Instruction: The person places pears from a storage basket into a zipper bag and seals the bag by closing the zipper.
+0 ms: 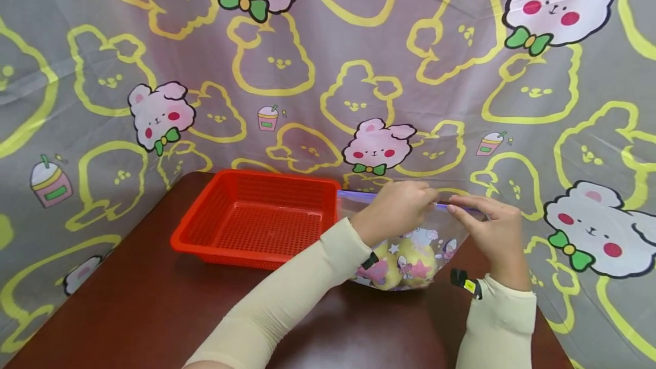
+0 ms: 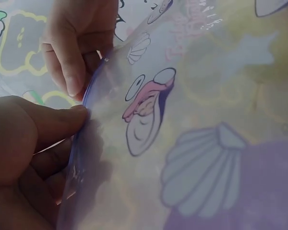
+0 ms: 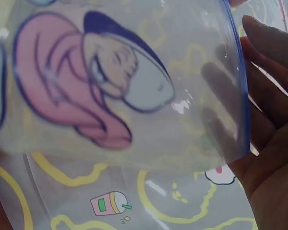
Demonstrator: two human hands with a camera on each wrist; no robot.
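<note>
A clear zip bag (image 1: pixel 434 231) with a purple-blue top edge and printed shells and stars stands on the table, to the right of a red basket (image 1: pixel 195 248). Inside its lower part are yellow round things with pink patches (image 1: pixel 386 272); their kind is hard to tell through the print. My left hand (image 1: pixel 397 209) pinches the top edge near the middle, thumb on the printed side in the left wrist view. Toward the right corner, my right hand (image 1: pixel 494 232) pinches the same edge between thumb and fingers. Some right fingers show through the film in the right wrist view.
The red basket has perforated walls and holds nothing visible. Under everything lies a dark reddish-brown table (image 1: pixel 133 300). A grey curtain (image 1: pixel 307 113) with yellow outlines and rabbit prints hangs close behind and along the sides.
</note>
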